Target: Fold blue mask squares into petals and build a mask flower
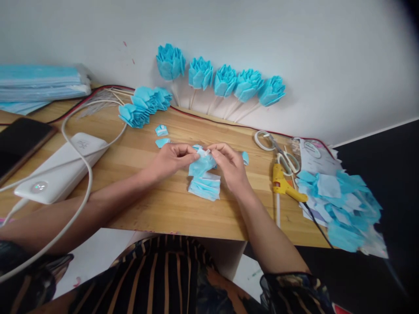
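Observation:
My left hand [172, 159] pinches the left edge of a light-blue fabric piece [202, 165] just above the wooden table. My right hand [231, 166] is closed at the piece's upper right, fingertips on a small white strip [206, 152] at its top edge. What exactly lies between the right fingertips is too small to tell. Directly below, a pleated blue fabric piece [205, 186] rests on the table. Two small cut blue pieces, one with a white band [161, 130] and a plain one [162, 142], lie beyond my left hand. Another blue scrap [245, 158] shows behind my right hand.
Several blue fabric flowers [225, 80] on sticks lean against the wall; more flowers [134, 115] lie at left. A yellow glue gun [284, 183], scissors [288, 161], tape roll [264, 140] and fabric scraps [343, 205] are right. A power bank [65, 168], cable and phone [22, 141] are left.

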`<state>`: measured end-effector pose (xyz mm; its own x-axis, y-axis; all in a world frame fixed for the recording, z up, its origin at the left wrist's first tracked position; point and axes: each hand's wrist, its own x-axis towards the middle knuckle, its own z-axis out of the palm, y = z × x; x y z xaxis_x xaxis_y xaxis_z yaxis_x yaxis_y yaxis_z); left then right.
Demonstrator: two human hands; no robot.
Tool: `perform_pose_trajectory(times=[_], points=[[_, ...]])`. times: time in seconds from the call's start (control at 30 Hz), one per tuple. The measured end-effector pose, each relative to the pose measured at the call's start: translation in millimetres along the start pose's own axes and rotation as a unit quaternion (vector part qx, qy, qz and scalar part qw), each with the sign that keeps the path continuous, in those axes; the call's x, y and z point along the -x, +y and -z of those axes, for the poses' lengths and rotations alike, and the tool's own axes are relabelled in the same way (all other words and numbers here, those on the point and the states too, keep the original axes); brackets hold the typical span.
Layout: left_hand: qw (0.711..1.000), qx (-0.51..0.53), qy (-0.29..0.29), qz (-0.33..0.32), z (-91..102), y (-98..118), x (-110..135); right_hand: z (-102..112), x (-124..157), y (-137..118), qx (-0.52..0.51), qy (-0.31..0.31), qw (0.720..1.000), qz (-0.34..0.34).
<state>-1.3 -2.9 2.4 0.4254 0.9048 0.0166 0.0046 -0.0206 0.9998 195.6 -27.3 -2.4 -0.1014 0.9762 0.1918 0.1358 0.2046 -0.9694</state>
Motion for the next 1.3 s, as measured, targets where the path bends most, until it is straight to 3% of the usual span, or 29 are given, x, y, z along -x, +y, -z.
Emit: perform_pose_trajectory(times=[0.27,0.63,0.8,0.93,1.3], points=[[1.0,0.002,-0.014,0.0,-0.8,-1,0,-2,-1,1,0.012,0.031,0.999,-0.006],[1.0,0.0,0.024,0.013,0.3,-3,-1,4,-9,7,-0.096,0.14,0.985,-0.027],[1.0,-0.005,0.017,0.012,0.1,-1,-1,-1,-4,3,-0.045,0.107,0.993,0.013],[1.0,-0.002,0.005,0.01,0.2,1,0,-7,-1,1,0.001,0.072,0.997,0.002],[1.0,-0.013,-0.008,-0.005,1.3,-5,-1,-7,0,-2,-0.017,0.016,1.0,-0.007]])
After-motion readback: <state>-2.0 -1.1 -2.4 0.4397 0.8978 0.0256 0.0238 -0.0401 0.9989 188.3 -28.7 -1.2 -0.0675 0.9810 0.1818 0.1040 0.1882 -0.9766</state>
